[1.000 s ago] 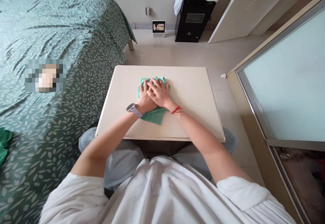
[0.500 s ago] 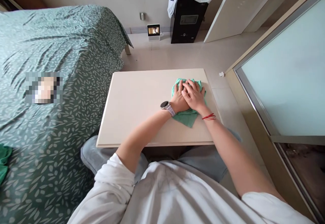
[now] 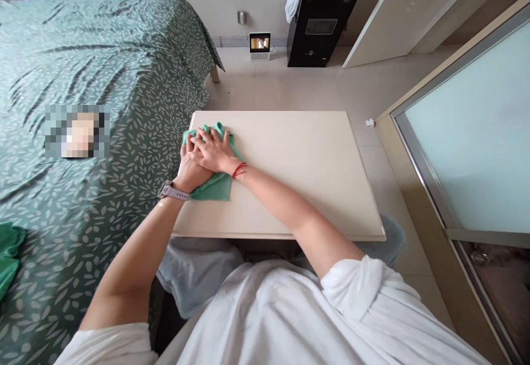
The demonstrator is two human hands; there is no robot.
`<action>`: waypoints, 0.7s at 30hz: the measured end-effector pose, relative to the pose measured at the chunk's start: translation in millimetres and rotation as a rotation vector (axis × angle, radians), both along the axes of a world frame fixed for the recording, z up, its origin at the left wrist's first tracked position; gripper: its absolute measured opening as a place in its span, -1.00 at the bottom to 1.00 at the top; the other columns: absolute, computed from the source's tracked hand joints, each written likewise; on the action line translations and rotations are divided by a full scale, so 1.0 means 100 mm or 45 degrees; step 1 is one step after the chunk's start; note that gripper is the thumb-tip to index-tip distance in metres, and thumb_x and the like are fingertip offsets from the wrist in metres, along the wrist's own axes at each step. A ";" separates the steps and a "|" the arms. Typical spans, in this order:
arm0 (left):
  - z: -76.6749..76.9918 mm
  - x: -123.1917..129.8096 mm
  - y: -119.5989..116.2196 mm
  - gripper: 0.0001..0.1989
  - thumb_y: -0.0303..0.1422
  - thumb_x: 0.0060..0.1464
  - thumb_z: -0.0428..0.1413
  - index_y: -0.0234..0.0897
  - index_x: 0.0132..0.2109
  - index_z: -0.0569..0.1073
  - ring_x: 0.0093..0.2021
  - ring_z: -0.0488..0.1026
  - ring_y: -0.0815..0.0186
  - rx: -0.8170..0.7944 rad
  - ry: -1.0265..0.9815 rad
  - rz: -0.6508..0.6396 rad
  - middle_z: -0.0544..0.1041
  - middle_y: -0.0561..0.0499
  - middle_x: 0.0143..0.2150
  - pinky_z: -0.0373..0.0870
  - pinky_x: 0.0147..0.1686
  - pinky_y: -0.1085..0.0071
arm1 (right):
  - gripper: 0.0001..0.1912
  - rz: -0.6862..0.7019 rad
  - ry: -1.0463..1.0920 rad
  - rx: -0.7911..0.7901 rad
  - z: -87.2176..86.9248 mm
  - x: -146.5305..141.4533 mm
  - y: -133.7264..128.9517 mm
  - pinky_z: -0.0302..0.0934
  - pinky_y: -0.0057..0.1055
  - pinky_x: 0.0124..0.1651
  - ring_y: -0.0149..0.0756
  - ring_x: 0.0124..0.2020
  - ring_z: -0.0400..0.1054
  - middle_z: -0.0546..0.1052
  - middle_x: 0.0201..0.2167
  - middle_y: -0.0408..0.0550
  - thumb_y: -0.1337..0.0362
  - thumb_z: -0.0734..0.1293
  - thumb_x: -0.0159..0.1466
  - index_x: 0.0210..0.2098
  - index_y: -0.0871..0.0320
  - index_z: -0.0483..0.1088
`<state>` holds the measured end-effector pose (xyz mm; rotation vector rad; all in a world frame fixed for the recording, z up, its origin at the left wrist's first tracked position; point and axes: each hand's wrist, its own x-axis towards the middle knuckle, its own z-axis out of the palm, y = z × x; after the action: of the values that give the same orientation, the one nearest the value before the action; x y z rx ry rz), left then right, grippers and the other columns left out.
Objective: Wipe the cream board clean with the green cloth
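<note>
A green cloth [image 3: 217, 188] lies on the left end of a small cream table [image 3: 290, 166]. My left hand [image 3: 193, 172], with a watch at the wrist, is pressed down flat on the cloth. Across its back rests my right hand [image 3: 214, 151], fingers stretched out and spread, a red string bracelet round that wrist. Some of the left fingers are covered by the right hand. The cloth sticks out beyond the fingertips and below the palms.
To the left is a bed [image 3: 136, 94] with a green leaf-patterned cover, bearing another green cloth [image 3: 10, 254] and a blurred-out item. A small screen [image 3: 260, 45] and a black cabinet [image 3: 318, 28] stand by the wall. A sliding glass door [image 3: 476, 122] is at right.
Both hands have slid the green cloth from the right end of the table across to its left end. The right hand stays on top of the left. The view has shifted slightly.
</note>
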<state>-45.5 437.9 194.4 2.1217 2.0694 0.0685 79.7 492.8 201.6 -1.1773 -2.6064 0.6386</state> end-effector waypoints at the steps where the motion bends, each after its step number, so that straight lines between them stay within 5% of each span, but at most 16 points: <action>1: -0.04 -0.14 -0.03 -0.09 -0.07 0.66 -0.09 -0.51 0.90 0.16 0.95 -0.29 -0.30 -0.009 0.003 0.013 -0.10 -0.31 0.95 -0.31 0.88 -0.17 | -0.28 0.054 0.005 -0.011 0.02 -0.11 0.00 -0.21 0.68 0.84 0.43 0.90 -0.05 0.09 0.94 0.08 -0.01 0.29 0.74 0.79 0.04 0.37; 5: -0.06 -0.35 -0.07 -0.11 -0.18 0.64 -0.09 -0.62 0.88 0.12 0.93 -0.15 -0.30 -0.079 0.027 0.079 -0.09 -0.44 0.93 -0.05 0.85 -0.20 | -0.28 0.180 -0.020 -0.036 0.06 -0.28 0.04 -0.27 0.62 0.87 0.31 0.93 -0.12 0.03 0.96 0.03 -0.06 0.26 0.79 0.81 0.03 0.32; 10: 0.08 0.02 0.15 -0.19 -0.17 0.75 -0.03 -0.43 0.91 0.13 0.93 -0.22 -0.43 -0.012 0.067 0.101 -0.07 -0.34 0.94 -0.16 0.86 -0.31 | -0.26 0.143 -0.037 -0.039 0.05 -0.03 0.26 -0.26 0.45 0.91 0.20 0.93 -0.10 0.04 0.96 0.03 -0.06 0.17 0.84 0.86 0.08 0.23; 15: 0.19 0.83 0.67 -0.17 -0.19 0.81 0.00 -0.36 0.95 -0.01 0.93 -0.31 -0.45 -0.061 0.021 -0.043 -0.17 -0.27 0.96 -0.26 0.86 -0.34 | -0.27 -0.107 -0.066 -0.016 -0.03 0.67 0.68 -0.24 0.50 0.89 0.25 0.92 -0.06 0.06 0.95 0.14 0.02 0.16 0.81 0.85 0.10 0.26; 21: 0.13 2.08 1.18 -0.16 -0.26 0.82 0.01 -0.36 0.96 -0.11 0.92 -0.29 -0.48 -0.068 0.038 -0.334 -0.20 -0.38 0.95 -0.23 0.85 -0.38 | -0.30 -0.423 -0.051 0.110 -0.26 1.97 1.07 -0.09 0.59 0.85 0.27 0.88 0.09 0.24 0.89 0.12 0.10 0.17 0.74 0.77 0.02 0.44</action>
<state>162.6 555.9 207.3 2.3520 1.7674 -0.0524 277.1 599.7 175.2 -1.5596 -2.3608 0.4340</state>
